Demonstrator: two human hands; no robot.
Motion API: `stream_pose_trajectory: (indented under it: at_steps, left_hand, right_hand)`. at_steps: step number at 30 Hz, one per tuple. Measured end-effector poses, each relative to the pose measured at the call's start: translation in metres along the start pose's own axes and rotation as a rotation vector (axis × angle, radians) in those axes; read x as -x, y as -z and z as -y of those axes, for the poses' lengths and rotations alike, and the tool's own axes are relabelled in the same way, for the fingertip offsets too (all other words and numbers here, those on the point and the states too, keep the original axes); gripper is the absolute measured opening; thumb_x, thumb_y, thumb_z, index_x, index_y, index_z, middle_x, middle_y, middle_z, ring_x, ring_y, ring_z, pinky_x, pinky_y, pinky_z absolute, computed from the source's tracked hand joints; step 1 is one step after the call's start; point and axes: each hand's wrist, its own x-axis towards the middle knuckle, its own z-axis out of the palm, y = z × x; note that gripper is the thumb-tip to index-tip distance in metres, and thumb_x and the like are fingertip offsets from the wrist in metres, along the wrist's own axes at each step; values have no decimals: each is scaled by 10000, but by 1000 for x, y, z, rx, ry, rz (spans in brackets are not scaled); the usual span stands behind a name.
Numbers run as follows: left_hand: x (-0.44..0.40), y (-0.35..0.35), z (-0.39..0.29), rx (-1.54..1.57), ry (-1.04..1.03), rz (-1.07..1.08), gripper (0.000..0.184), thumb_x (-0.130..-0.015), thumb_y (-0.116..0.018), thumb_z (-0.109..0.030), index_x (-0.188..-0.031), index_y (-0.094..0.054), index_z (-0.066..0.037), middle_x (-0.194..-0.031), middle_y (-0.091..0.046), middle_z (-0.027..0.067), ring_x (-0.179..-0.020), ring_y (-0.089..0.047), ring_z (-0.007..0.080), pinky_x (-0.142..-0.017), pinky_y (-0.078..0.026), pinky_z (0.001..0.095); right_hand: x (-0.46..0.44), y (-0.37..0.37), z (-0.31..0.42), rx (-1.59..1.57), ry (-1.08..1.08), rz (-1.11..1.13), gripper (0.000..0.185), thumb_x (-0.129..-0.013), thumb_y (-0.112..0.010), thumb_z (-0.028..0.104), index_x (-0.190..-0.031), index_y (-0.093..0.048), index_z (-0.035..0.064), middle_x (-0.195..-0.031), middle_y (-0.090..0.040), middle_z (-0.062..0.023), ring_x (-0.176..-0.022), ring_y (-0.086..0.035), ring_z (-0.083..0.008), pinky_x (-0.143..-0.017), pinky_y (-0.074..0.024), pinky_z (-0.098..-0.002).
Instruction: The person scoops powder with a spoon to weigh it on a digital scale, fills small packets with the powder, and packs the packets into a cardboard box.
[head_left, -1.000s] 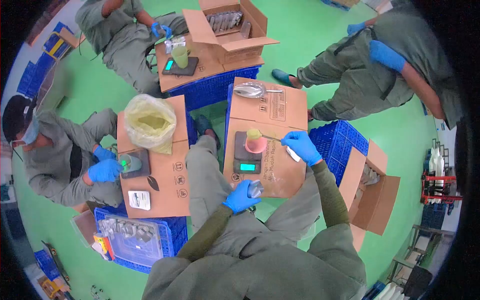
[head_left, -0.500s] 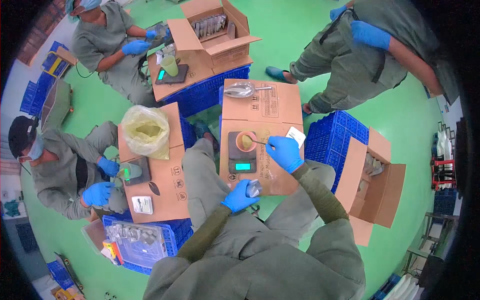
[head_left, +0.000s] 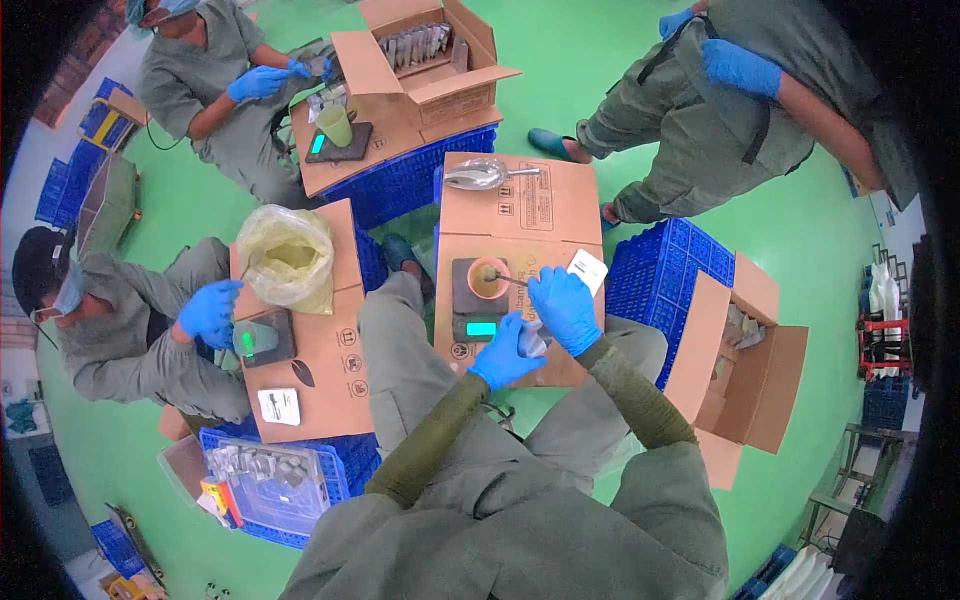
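Observation:
My right hand [head_left: 563,308], in a blue glove, is closed on the handle of a spoon [head_left: 514,281]. The spoon's bowl end is inside an orange cup [head_left: 500,291] with yellowish powder at its inside. Under the cup is a dark digital scale [head_left: 466,296] with a lit green display. My left hand [head_left: 506,354], gloved too, grips a small silver pouch [head_left: 535,341] just below the right hand, near the box edge. Whether the pouch touches the right hand I cannot tell.
The scale stands on a cardboard box [head_left: 520,225], with a metal scoop [head_left: 478,174] at its far end and a white card [head_left: 588,270] at right. An open carton [head_left: 765,390] holds pouches. Left, a co-worker sits by a powder bag [head_left: 290,260]; two more people are beyond.
My left hand has moved right and up with the silver pouch, close to my right hand. The right hand shifted slightly left. The left co-worker's hand rose toward the powder bag.

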Motion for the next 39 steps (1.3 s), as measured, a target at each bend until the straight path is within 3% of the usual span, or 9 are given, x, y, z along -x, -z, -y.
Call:
stream_pose_trajectory:
  at_steps: [3, 11, 21, 24, 30, 31, 33, 34, 39]
  left_hand:
    - [-13, -8, 15, 11, -65, -52, 864, -774, -833, -305, -1447, -382, -5, -1321, -493, 202, -1236, -522, 316, -1057, -433, 428]
    - [-24, 12, 20, -147, -46, 35, 844, -761, -859, -383, -1396, -460, 6, -1419, -393, 269, -1300, -449, 423, -1103, -405, 494]
    - [-24, 34, 9, -78, 4, 46, 802, -778, -843, -350, -1382, -451, 4, -1350, -446, 256, -1252, -500, 388, -1069, -429, 461]
    - [-11, 38, -15, 31, -57, 12, 745, -786, -838, -307, -1364, -469, -16, -1265, -518, 217, -1189, -554, 346, -1043, -443, 453]
    - [31, 20, 40, -7, -57, 106, 826, -809, -830, -332, -1394, -394, 55, -1367, -498, 233, -1241, -539, 317, -1078, -427, 453]
    - [44, 28, 19, -140, -81, 79, 860, -804, -838, -351, -1406, -378, 55, -1403, -472, 242, -1288, -514, 325, -1102, -414, 454]
    - [58, 40, -4, 87, 23, 195, 976, -779, -856, -389, -1460, -321, 60, -1411, -453, 254, -1351, -465, 349, -1128, -395, 452]
    - [61, 36, 17, -45, -62, 139, 1031, -770, -862, -406, -1488, -284, 57, -1390, -477, 251, -1344, -474, 346, -1122, -401, 450]
    - [73, 32, 32, -78, -65, 62, 930, -791, -854, -389, -1450, -341, 20, -1363, -462, 244, -1267, -496, 346, -1093, -406, 440]
  right_hand:
    - [4, -1, -5, 76, 5, -30, 117, -838, -669, 223, -829, -583, 146, -800, -500, -53, -749, -578, -225, -528, -471, -388]
    - [9, 14, -5, -58, -108, -7, 89, -856, -653, 222, -846, -656, 133, -815, -554, -71, -778, -611, -254, -625, -505, -419]
    - [15, 10, -5, -210, -180, -45, 133, -901, -675, 267, -916, -665, 135, -826, -532, -69, -794, -579, -262, -644, -462, -433]
    - [15, 6, -1, -145, -173, 109, 163, -921, -645, 281, -864, -640, 128, -812, -534, -89, -784, -586, -276, -643, -457, -459]
    - [14, -11, 6, -97, -189, -29, 198, -918, -637, 295, -808, -632, 130, -776, -552, -84, -741, -599, -291, -615, -466, -477]
    - [16, -12, 4, -132, -192, -47, 190, -912, -646, 293, -814, -637, 130, -774, -551, -83, -741, -599, -287, -617, -468, -469]
    - [15, -17, 0, -209, -190, -76, 177, -902, -665, 288, -827, -648, 129, -772, -550, -80, -740, -601, -281, -620, -472, -454]
    - [13, -16, -1, -224, -194, -110, 167, -894, -676, 283, -833, -655, 130, -773, -550, -79, -740, -601, -278, -623, -473, -447]
    - [21, 2, 7, -322, -217, -245, 129, -863, -717, 259, -847, -683, 135, -780, -555, -72, -744, -605, -267, -634, -478, -429]
